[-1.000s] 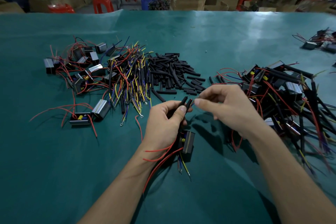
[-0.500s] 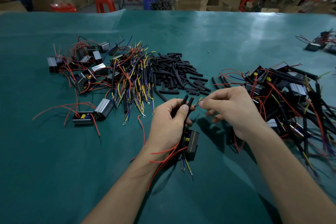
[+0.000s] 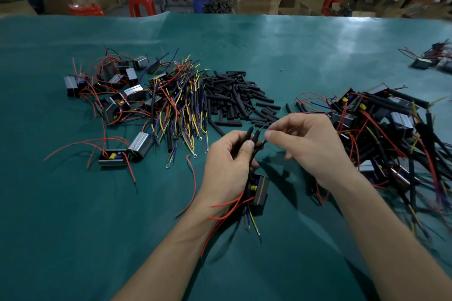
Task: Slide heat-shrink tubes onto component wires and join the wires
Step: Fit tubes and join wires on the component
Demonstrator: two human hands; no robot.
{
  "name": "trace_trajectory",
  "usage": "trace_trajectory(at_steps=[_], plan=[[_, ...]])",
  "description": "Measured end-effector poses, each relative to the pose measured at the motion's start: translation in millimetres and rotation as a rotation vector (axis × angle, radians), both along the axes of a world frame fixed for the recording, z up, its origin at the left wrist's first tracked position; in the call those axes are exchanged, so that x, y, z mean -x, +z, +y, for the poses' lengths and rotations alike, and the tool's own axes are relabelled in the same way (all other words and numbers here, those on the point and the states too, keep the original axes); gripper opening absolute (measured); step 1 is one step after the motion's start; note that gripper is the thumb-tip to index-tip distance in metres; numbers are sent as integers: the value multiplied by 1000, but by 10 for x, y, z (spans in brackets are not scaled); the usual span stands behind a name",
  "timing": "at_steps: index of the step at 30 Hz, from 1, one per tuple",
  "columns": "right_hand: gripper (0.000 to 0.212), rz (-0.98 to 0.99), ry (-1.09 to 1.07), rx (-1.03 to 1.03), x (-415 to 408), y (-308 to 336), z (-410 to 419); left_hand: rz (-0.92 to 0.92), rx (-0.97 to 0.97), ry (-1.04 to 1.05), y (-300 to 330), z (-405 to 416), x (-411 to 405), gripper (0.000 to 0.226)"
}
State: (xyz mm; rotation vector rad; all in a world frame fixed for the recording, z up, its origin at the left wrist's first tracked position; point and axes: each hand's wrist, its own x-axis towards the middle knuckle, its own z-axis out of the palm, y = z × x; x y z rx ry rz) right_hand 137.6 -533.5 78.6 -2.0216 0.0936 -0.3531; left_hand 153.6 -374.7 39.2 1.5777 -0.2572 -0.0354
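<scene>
Since the earlier frames the right hand point(image 3: 310, 146) has been shifted slightly toward the left hand point(image 3: 227, 168), its pinching fingertips point(image 3: 269, 133) now brought just beside the wire ends; the left hand is seen much where it was.

Two black heat-shrink tubes point(image 3: 252, 135) are held upright and side by side, pinned by the left thumb against the curled fingers, their open ends pointed up and away from the person. Below that hand a black component point(image 3: 258, 189) is hung by its leads, red wires point(image 3: 227, 205) trailing out past the wrist and short blue and yellow leads pointing down at the tabletop point(image 3: 318, 51).

The right fingers are closed in a pinch on a thin wire end point(image 3: 264, 142), which is too small for its colour or any bare tip to be told. That wire end lies just right of the tubes, between the two hands, and is nearer the right hand. The long axis of the tubes runs up and slightly right, so the coming join is judged to depend on the pinched end being lined up with the lead from the nearer tube.

A loose pile of tubes point(image 3: 234, 102) lies beyond the hands, coloured ring-terminal wires point(image 3: 181, 110) to its left, unworked components point(image 3: 117, 95) further left. Finished assemblies point(image 3: 386, 124) are heaped at the right, near the right wrist.
</scene>
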Motion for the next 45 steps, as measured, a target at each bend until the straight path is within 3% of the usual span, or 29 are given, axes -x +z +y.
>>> trace_trajectory(at_steps=[8,14,19,25,30,36,41,45], plan=[[4,-393,6,523,47,12,27,-92,-29,93,-52,-6,-20,16],[3,-543,49,639,24,-29,62,-156,-71,103,-55,-22,-5,19],[6,-528,63,618,20,-27,48,-138,-13,73,-35,-12,-3,27],[6,-487,96,617,24,1,14,-114,29,34,-8,3,10,20],[6,-495,102,647,37,7,51,-136,15,33,4,11,16,11],[6,-436,78,634,51,17,75,-138,-2,57,7,-4,-3,26],[6,-332,64,598,65,43,83,-148,-11,66,-18,-15,0,13],[8,-273,43,732,91,79,116,-202,-121,137,-48,-33,15,19]])
